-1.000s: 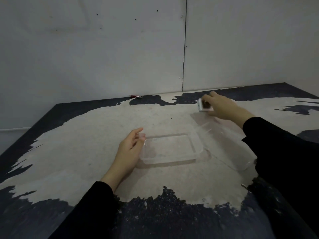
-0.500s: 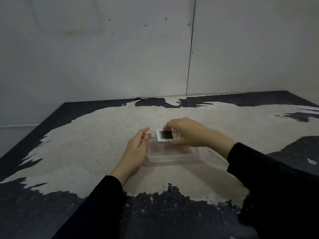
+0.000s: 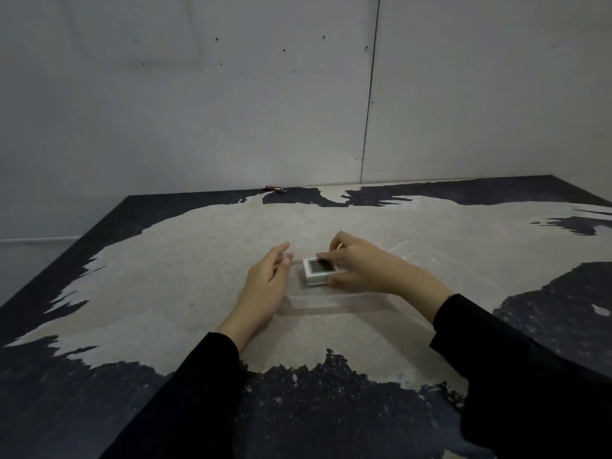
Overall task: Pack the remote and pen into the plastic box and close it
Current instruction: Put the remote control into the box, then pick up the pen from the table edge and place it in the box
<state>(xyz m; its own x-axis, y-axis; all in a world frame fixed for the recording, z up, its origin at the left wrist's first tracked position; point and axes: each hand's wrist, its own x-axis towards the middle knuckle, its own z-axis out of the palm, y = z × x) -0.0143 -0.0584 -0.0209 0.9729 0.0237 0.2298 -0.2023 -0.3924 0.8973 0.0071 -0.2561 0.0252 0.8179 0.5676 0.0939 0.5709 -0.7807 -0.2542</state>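
- The remote (image 3: 317, 272), a small white unit with a dark screen, is held by the right hand (image 3: 359, 270), with fingers over its far edge and the thumb along its near side.
- Directly beneath that grip lies the clear plastic box (image 3: 334, 299), open on the worn table (image 3: 185, 260); the remote sits within the box's left end, at or just above the floor, and whether it is fully set down cannot be told.
- Just left of the grip, the left hand (image 3: 266, 283) is placed against the box's left wall, fingers loosely spread and holding nothing, apparently to steady the box.
- Beyond and to the right of the grip, a clear sheet that is probably the lid (image 3: 410, 256) is seen flat on the table; whether it is hinged to the box cannot be told.
- Well beyond the grip, at the table's far edge by the wall, the pen (image 3: 274, 189), a small red item, is left untouched.
- Progress is judged as early: the remote is nearly packed, its release is pending, and the pen must yet be fetched, placed inside, and the lid closed.
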